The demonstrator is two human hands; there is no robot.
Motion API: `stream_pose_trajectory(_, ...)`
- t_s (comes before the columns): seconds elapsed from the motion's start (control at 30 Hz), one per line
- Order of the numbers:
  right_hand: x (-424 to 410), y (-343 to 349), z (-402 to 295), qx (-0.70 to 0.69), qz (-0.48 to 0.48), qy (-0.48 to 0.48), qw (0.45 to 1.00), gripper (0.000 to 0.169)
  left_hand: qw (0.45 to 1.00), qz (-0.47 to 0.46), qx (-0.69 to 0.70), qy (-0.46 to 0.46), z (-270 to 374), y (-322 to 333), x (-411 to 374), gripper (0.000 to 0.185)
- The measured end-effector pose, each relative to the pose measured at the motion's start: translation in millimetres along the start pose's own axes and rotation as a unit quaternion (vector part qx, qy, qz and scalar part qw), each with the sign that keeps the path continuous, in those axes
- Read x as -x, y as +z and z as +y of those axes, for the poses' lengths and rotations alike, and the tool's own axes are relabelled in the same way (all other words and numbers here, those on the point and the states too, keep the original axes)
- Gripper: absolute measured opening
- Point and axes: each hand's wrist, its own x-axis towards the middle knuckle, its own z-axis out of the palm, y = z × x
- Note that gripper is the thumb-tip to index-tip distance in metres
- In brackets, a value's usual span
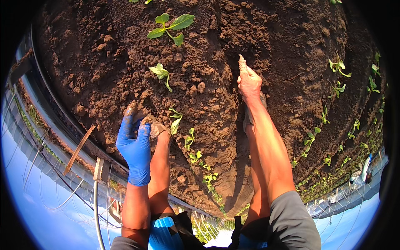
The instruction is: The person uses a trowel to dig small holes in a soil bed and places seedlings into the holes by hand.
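Note:
My left hand (135,143), in a blue glove with soil-caked fingertips, is at the left over the soil, near my left foot. Its thumb and fingers are apart and I see nothing between them. My right hand (250,82) is bare, over the furrow at centre right. A pale, ridged, pointed piece (242,64) juts from it; whether it is held or covers a finger, I cannot tell. Between the hands runs a row of seedlings in brown soil: a broad-leaved seedling (170,28) at the top, a drooping seedling (161,73) below it, and a leaning one (176,120) beside my left foot.
More seedling rows (309,137) run along the right. A metal rail (53,115) edges the bed at the left, with a wooden stake (78,150), a wooden block (101,170) and curved hoops. Another person (359,178) is far off at the lower right. My feet stand on the soil.

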Motion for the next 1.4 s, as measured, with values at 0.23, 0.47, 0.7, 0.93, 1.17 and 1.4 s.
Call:
stream_pose_trajectory(0.23, 36, -13, -33, 0.069, 0.042, 0.044, 0.996, 0.043, 0.948, 0.019, -0.198, 0.247, 57, 45, -98, 0.055)
stream_pose_trajectory(0.47, 47, -44, -24, 0.079, 0.044, 0.002, 0.996, 0.039, 0.942, -0.104, -0.286, 0.138, 61, 87, -180, 0.043)
stream_pose_trajectory(0.7, 95, -27, -66, 0.052, 0.029, -0.091, 0.994, 0.042, 0.989, -0.128, -0.080, 0.008, 55, 70, -194, 0.029)
stream_pose_trajectory(0.93, 130, 28, -88, 0.130, 0.000, -0.220, 0.967, 0.042, 0.986, -0.128, 0.046, -0.094, 44, 52, -201, 0.029)
stream_pose_trajectory(1.17, 139, 70, -117, 0.209, 0.008, -0.217, 0.953, 0.042, 0.985, -0.137, 0.072, -0.081, 42, 49, -201, 0.028)
stream_pose_trajectory(1.4, 152, 78, -127, 0.240, -0.018, -0.181, 0.954, 0.042, 0.985, -0.134, 0.082, -0.074, 46, 46, -199, 0.027)
